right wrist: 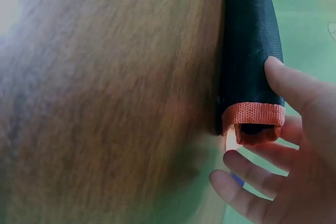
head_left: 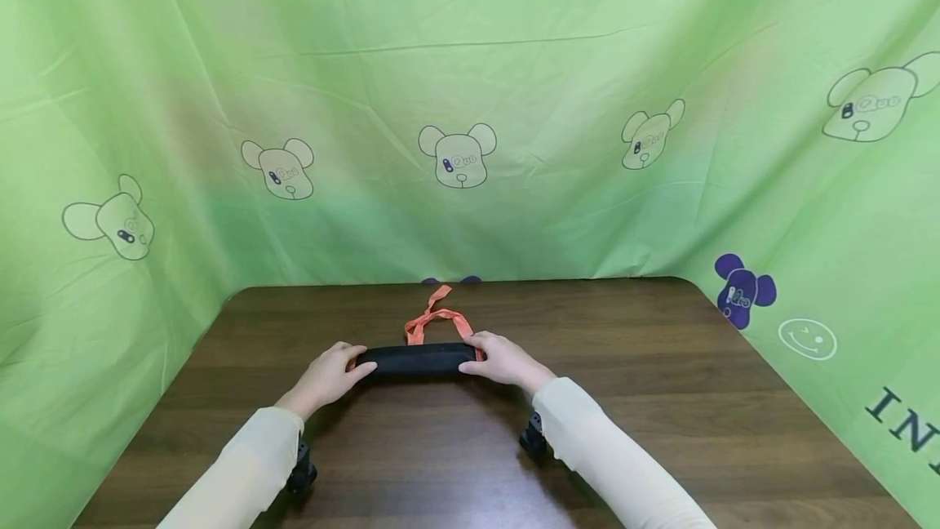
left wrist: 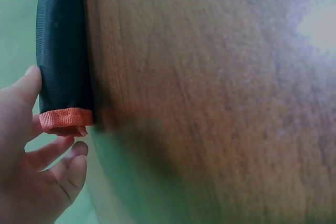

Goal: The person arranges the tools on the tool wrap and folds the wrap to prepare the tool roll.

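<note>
A black fabric roll (head_left: 417, 359) with orange edging lies crosswise on the table, and an orange tie strap (head_left: 439, 315) trails from its far side. My left hand (head_left: 325, 380) holds the left end, thumb on the near face and index finger behind. At the right end my right hand (head_left: 505, 362) grips in the same way. The left wrist view shows the orange trim (left wrist: 65, 118) around that end, with the lower fingers off the fabric. In the right wrist view the orange-trimmed end (right wrist: 254, 113) gapes slightly, and the other fingers spread below it.
The brown wooden table (head_left: 624, 398) extends around the roll on all sides. A green cloth backdrop (head_left: 455, 235) with printed bear heads hangs behind the table and along both sides. Black wrist devices (head_left: 534, 436) sit under the sleeves.
</note>
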The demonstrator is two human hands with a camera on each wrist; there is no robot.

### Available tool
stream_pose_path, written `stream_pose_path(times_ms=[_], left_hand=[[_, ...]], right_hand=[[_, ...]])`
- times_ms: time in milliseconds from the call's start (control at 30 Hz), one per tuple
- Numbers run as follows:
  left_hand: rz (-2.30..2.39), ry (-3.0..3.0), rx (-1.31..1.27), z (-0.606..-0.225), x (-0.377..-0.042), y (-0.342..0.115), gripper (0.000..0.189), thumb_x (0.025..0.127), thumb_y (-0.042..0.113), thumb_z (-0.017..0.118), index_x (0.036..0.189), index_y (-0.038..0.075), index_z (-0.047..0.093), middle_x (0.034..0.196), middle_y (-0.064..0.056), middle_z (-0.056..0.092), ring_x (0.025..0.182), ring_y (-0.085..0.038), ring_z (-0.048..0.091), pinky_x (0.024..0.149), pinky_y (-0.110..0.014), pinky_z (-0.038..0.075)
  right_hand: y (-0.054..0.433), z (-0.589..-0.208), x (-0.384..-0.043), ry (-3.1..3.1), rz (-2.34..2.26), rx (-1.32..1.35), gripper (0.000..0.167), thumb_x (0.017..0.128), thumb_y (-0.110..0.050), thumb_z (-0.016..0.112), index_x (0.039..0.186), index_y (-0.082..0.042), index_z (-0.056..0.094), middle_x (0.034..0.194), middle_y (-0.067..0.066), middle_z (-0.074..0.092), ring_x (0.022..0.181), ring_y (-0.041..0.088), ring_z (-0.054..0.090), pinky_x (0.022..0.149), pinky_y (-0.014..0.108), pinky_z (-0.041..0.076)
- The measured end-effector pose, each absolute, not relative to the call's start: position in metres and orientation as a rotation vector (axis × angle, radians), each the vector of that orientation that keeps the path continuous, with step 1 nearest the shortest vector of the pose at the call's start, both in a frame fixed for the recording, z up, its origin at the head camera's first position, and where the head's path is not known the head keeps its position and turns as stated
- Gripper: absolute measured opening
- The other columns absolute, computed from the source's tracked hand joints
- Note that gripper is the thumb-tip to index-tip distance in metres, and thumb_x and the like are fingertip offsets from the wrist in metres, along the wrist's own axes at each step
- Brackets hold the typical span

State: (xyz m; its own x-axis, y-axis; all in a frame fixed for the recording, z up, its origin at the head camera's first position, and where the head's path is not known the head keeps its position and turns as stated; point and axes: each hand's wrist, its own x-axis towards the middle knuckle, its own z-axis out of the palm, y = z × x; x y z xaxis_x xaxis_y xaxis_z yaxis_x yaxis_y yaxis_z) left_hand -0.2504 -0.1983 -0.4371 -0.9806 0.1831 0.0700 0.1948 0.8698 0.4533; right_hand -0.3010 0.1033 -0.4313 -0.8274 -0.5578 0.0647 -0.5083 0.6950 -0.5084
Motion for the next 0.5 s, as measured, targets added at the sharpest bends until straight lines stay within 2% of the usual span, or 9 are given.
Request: stream_pose_path(times_ms=[133,267,367,500], left_hand=[[-0.745,-3.038,-0.314,-0.435,-0.251,-0.199,0.053,0.091,0.039,0.056,0.127,0.000,0.053,0.102,-0.010,0.053,0.083,-0.020,0.048,0.073,-0.039,0.040],[-0.772,-3.050,-0.316,-0.426,-0.253,-0.204,0.058,0.093,0.040,0.051,0.130,-0.004,0.047,0.116,-0.018,0.052,0.103,-0.031,0.051,0.086,-0.046,0.040],[-0.766,-3.050,-0.305,-0.415,-0.257,-0.211,0.060,0.095,0.041,0.047,0.133,-0.006,0.043,0.129,-0.026,0.044,0.119,-0.040,0.041,0.094,-0.053,0.033],[-0.725,-3.053,-0.278,-0.395,-0.267,-0.220,0.067,0.096,0.047,0.040,0.135,-0.007,0.038,0.134,-0.030,0.037,0.123,-0.046,0.033,0.097,-0.058,0.027]], right_hand=[[0.105,-0.430,-0.301,2.804,-0.776,-0.882,0.058,0.084,-0.030,0.068,0.127,0.004,0.052,0.124,0.019,0.052,0.115,0.030,0.048,0.095,0.042,0.037],[0.106,-0.427,-0.303,2.797,-0.777,-0.847,0.061,0.085,-0.036,0.066,0.131,0.001,0.049,0.124,0.015,0.052,0.114,0.026,0.048,0.093,0.041,0.038],[0.109,-0.422,-0.306,2.798,-0.784,-0.793,0.065,0.086,-0.040,0.063,0.134,-0.001,0.046,0.130,0.015,0.048,0.120,0.026,0.044,0.096,0.042,0.035],[0.116,-0.409,-0.314,2.821,-0.753,-0.749,0.069,0.088,-0.043,0.059,0.139,-0.002,0.039,0.138,0.018,0.039,0.128,0.032,0.034,0.101,0.046,0.029]])
